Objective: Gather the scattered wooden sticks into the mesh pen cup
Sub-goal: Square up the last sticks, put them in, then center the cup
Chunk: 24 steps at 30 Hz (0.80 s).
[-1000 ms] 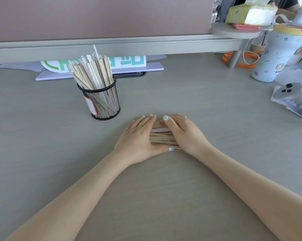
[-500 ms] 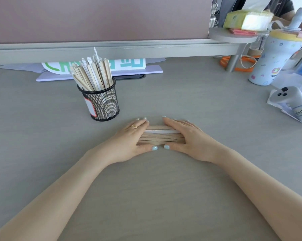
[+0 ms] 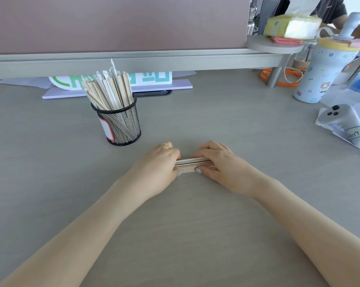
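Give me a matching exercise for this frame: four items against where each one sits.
Items:
1. mesh pen cup
2. bundle of sticks
3. tissue pack
4. white controller

Places:
A. on the round raised shelf
B. between the two hands
C. right desk edge, on papers
D. left of the hands, farther back, full of sticks

Pairs: 1-D, 2-B, 3-A, 4-C

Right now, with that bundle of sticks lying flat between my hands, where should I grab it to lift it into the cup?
Probably around the middle of the bundle of sticks, from above. It lies flat and sideways on the desk, its ends covered by the left hand and right hand. A mid-length pinch should keep the sticks together for tipping upright into the cup.
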### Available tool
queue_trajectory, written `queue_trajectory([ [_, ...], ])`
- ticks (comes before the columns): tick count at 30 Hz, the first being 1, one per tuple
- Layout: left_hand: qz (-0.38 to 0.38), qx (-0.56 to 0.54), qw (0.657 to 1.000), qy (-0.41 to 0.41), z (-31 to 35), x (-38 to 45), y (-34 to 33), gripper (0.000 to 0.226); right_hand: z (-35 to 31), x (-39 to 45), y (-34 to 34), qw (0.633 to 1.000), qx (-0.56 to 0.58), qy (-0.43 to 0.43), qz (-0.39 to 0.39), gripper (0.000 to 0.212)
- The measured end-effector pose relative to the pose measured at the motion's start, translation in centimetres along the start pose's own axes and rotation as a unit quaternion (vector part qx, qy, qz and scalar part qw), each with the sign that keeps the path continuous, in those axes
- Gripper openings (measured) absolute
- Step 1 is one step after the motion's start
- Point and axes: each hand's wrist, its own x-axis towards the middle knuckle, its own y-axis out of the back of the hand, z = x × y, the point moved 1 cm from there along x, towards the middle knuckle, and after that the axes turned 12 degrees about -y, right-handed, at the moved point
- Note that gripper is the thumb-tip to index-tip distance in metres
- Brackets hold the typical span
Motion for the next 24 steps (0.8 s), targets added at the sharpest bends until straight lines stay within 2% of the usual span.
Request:
queue_trajectory([
  [4,0.000,0.009,1.000,0.008,0.6,-0.2,-0.1,0.015,-0.6,-0.4,0.0,1.000,-0.001,-0.002,0.009,0.017],
  [7,0.003,0.014,1.000,0.011,1.0,-0.3,-0.2,0.002,-0.8,-0.3,-0.1,1.000,-0.013,-0.003,0.010,0.027],
  [10,0.016,0.026,0.999,0.009,1.1,-0.2,-0.7,0.016,-1.0,-0.4,-0.2,0.999,-0.030,-0.017,0.003,0.030],
  [14,0.029,0.044,0.999,0.009,1.2,-0.3,-0.9,0.010,-1.4,-0.6,-0.2,0.999,-0.037,-0.020,0.011,0.026],
  [18,0.047,0.024,0.999,0.009,1.1,-0.3,-1.0,0.015,-1.6,-0.6,-0.1,0.999,-0.040,-0.028,0.012,0.021],
  [24,0.063,0.064,0.996,0.007,0.9,0.0,-1.2,0.016,-2.1,-0.4,-0.2,0.996,-0.081,-0.028,0.007,0.031],
])
